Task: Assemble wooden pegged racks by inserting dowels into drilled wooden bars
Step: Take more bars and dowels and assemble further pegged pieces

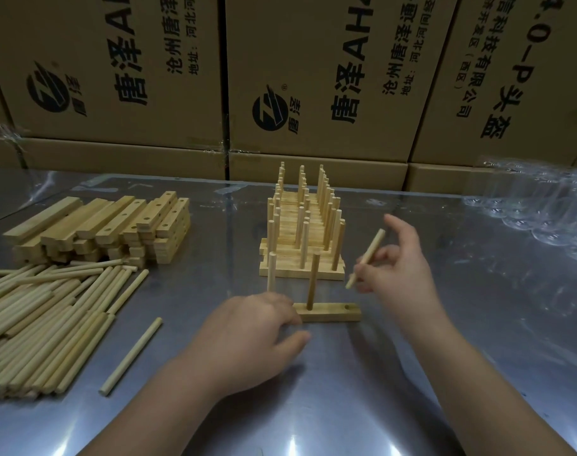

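Note:
A drilled wooden bar (329, 314) lies on the metal table in front of me. Two dowels stand upright in it: a pale one (271, 271) at its left end and a darker one (312, 281) in the middle. The hole at its right end (347, 306) is open. My left hand (250, 337) rests on the bar's left end, fingers curled over it. My right hand (399, 274) pinches a loose dowel (366, 258), held slanted above and to the right of the bar.
Finished pegged racks (303, 232) are stacked behind the bar. Drilled bars (109, 225) are piled at far left, with a heap of loose dowels (43, 317) in front and one stray dowel (132, 355). Clear plastic (543, 205) lies far right; cardboard boxes (313, 77) line the back.

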